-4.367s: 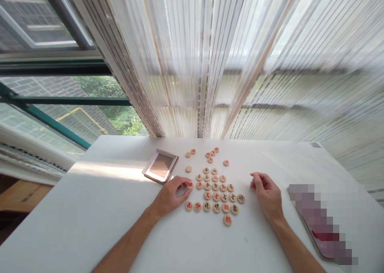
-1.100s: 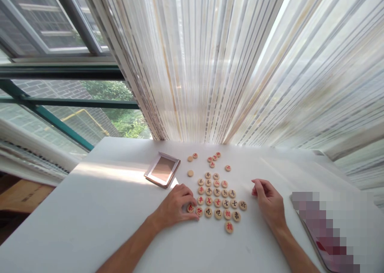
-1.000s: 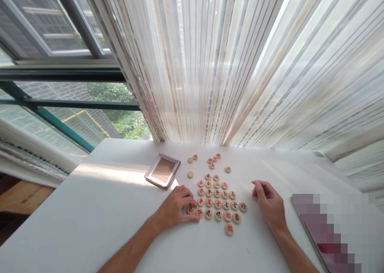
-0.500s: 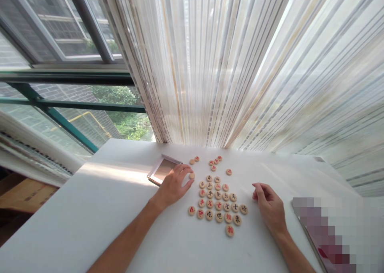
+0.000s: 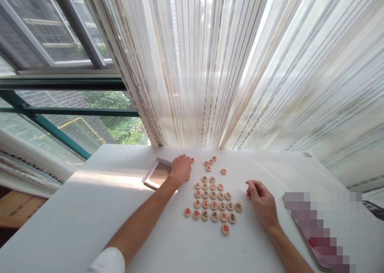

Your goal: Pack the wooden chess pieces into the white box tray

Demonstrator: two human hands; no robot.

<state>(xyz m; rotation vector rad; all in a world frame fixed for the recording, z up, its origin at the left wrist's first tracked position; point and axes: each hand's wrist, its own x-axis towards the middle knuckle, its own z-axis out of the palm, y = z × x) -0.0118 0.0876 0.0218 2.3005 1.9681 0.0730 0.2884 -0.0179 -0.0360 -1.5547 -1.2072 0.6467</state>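
Observation:
My left hand [image 5: 181,169] reaches to the far side of the table beside an open shallow box [image 5: 146,180]. Its fingers curl down over a Chinese chess piece, which they cover along with the fingertips. A plain face-down piece [image 5: 188,178] peeks out under the edge of this hand, and a red-marked piece [image 5: 192,160] lies just past the fingers. My right hand [image 5: 261,201] rests loosely closed on the table, right of the pieces, with nothing visible in it. Round wooden pieces [image 5: 213,204] with red or black characters stand in uneven rows between the hands.
Several loose red-marked pieces [image 5: 211,161] lie beyond the rows. The white table [image 5: 144,241] meets a striped curtain [image 5: 192,85] at the back and a window [image 5: 69,117] at the left. A flat blurred-out object [image 5: 318,233] lies at the right.
My left hand has moved away from me, from beside the nearer face-down piece to the farther one, now hidden under it. The view has shifted slightly; my right hand stays closed on the table.

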